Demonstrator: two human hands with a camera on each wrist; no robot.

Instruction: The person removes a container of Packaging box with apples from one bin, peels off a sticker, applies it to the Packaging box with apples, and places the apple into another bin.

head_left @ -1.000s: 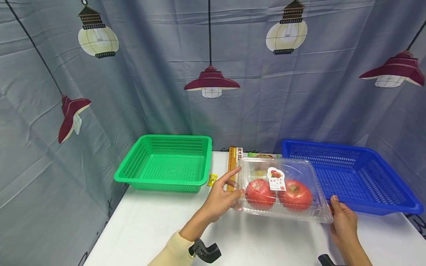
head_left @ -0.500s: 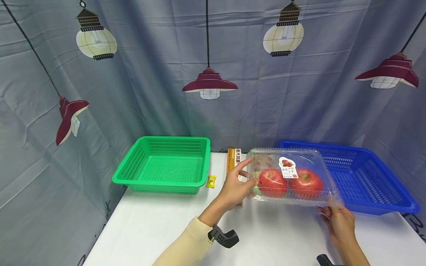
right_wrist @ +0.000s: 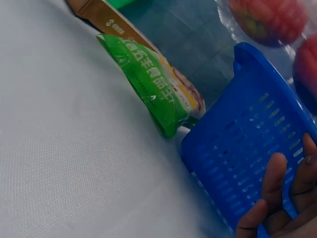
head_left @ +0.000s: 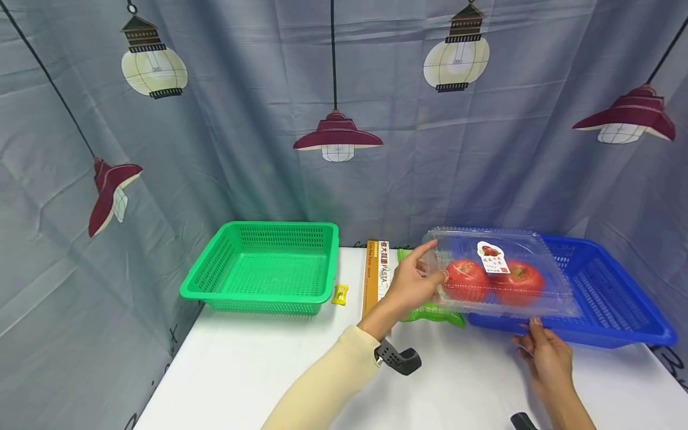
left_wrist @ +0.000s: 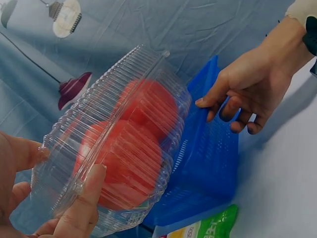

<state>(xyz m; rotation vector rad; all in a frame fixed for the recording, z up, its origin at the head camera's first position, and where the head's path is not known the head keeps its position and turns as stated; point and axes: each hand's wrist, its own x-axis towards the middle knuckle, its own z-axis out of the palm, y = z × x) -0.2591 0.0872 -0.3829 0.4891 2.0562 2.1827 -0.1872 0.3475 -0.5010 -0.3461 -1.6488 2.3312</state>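
My left hand [head_left: 411, 285] pinches the left end of a clear plastic fruit box [head_left: 516, 240], thumb at the near side. Inside lie two red apples [head_left: 466, 280], with a white label [head_left: 491, 257] on the lid. The box is tilted, held over the left part of a blue basket [head_left: 618, 298]. My right hand [head_left: 549, 358] is at the basket's front rim, its fingers loosely bent; the left wrist view shows a fingertip [left_wrist: 200, 103] at the rim. The box is apart from this hand.
A green basket [head_left: 263, 272] stands on the left of the white table [head_left: 242, 358]. Between the baskets are a small yellow packet [head_left: 340, 294], an orange and white pasta box [head_left: 371, 275] and a green food bag [head_left: 438, 315]. A lamp-printed curtain [head_left: 258, 149] hangs behind.
My left hand has carried the apple box right and away, over the blue basket. My right hand has let go of the box's right corner and stays near the basket's front. The green bag shows more now.
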